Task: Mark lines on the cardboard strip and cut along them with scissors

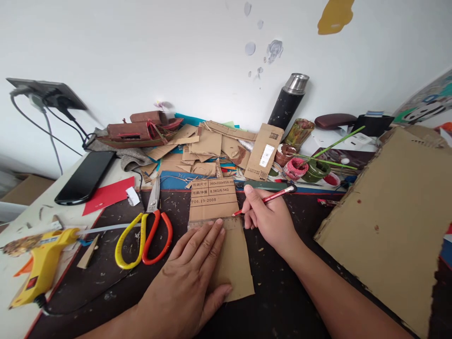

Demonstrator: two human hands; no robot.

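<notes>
A printed piece of brown cardboard (235, 278) lies on the dark mat, with a clear ruler (231, 223) across it. My left hand (197, 270) rests flat on both, fingertips on the ruler and thumb on the cardboard. My right hand (270, 216) pinches a red pencil (278, 194), its tip at the cardboard's right edge just above the ruler. Scissors (144, 238) with one yellow and one red handle lie left of the cardboard, blades pointing away.
Yellow glue gun (45, 263) and black phone (85, 177) lie left. Behind are cardboard scraps (206, 141), model boats (129, 134), paint jars (295, 168) and a leaning thermos (287, 101). A large cardboard sheet (391, 221) stands at the right, near my right forearm.
</notes>
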